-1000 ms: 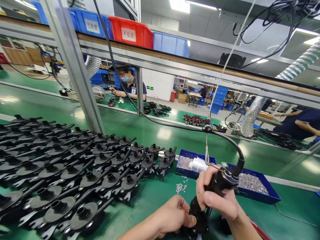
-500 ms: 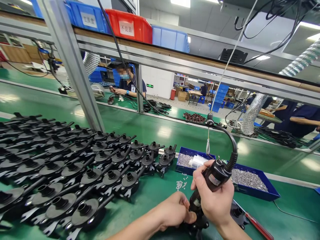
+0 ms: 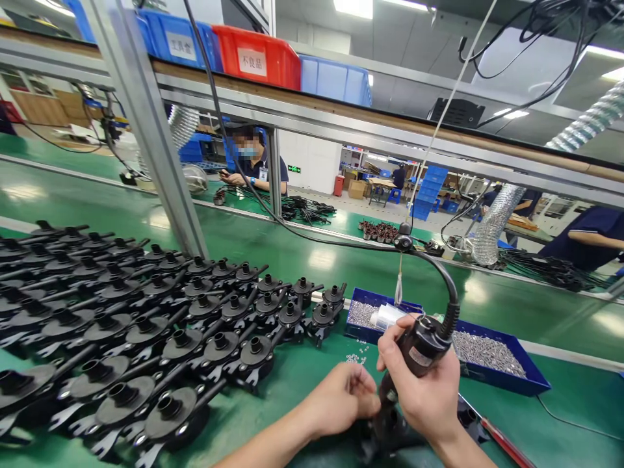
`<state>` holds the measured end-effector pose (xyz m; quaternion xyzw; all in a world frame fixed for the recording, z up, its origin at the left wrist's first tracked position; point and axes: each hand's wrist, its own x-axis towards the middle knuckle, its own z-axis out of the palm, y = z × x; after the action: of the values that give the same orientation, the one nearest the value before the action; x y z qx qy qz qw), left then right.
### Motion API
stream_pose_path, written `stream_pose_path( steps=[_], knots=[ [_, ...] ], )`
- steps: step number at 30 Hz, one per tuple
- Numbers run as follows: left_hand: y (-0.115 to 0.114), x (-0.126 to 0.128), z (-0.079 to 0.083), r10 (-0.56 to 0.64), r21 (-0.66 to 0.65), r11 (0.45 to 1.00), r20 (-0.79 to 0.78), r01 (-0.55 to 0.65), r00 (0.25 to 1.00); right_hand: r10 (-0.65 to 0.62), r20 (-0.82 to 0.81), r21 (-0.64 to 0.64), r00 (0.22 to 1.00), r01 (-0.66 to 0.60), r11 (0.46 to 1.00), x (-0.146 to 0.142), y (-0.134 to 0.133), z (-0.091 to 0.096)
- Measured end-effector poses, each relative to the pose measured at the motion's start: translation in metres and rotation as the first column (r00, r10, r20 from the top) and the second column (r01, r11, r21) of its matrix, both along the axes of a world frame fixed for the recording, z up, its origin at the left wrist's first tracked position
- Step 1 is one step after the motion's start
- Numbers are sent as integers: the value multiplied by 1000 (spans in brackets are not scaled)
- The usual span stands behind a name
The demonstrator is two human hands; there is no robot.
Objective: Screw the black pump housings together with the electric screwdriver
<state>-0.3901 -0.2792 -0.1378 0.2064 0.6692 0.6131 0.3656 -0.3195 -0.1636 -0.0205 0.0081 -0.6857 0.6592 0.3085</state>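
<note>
My right hand (image 3: pixel 425 392) is wrapped round a black electric screwdriver (image 3: pixel 416 354) hung on a cord, its tip pointing down at a black plastic part (image 3: pixel 390 434) on the green bench. My left hand (image 3: pixel 342 398) sits just left of the tip with fingers curled in a pinch beside the part; what they hold is too small to see. A few loose silver screws (image 3: pixel 359 356) lie on the mat beyond my hands.
Rows of several black round parts (image 3: pixel 146 331) cover the bench at left. Two blue trays of screws (image 3: pixel 487 354) stand behind my hands. A red-handled tool (image 3: pixel 504 443) lies at right. A metal post (image 3: pixel 151 136) rises at left. Other people work across the conveyor.
The screwdriver has tilted more upright and lifted slightly. My left hand has drawn back a little from the tip.
</note>
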Motion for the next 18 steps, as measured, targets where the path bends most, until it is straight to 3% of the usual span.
stream_pose_path(
  steps=[2, 4, 6, 8, 11, 15, 18],
  knots=[
    [-3, -8, 1, 97, 37, 995, -301, -90, 949, -61, 51, 91, 997, 56, 994, 5, 2, 6],
    [-7, -14, 1, 128, 2, 987, -603, -159, 788, -117, 106, 196, 987, 95, 976, 10, 5, 13],
    [-8, -15, -3, 32, -109, 977, -770, -181, 638, -170, 168, 299, 971, 114, 947, 16, 8, 19],
    [-6, -13, -6, -101, -253, 948, -812, -191, 574, -211, 210, 376, 955, 120, 919, 21, 11, 24],
    [0, -10, -8, -190, -369, 903, -801, -218, 568, -254, 166, 390, 953, 173, 904, 27, 14, 28],
    [7, -12, -9, -115, -346, 904, -762, -251, 638, -277, 11, 230, 961, 268, 936, 28, 14, 31],
    [9, -14, -11, -88, -338, 898, -767, -283, 636, -200, -39, 124, 979, 204, 971, 23, 12, 28]
  ],
)
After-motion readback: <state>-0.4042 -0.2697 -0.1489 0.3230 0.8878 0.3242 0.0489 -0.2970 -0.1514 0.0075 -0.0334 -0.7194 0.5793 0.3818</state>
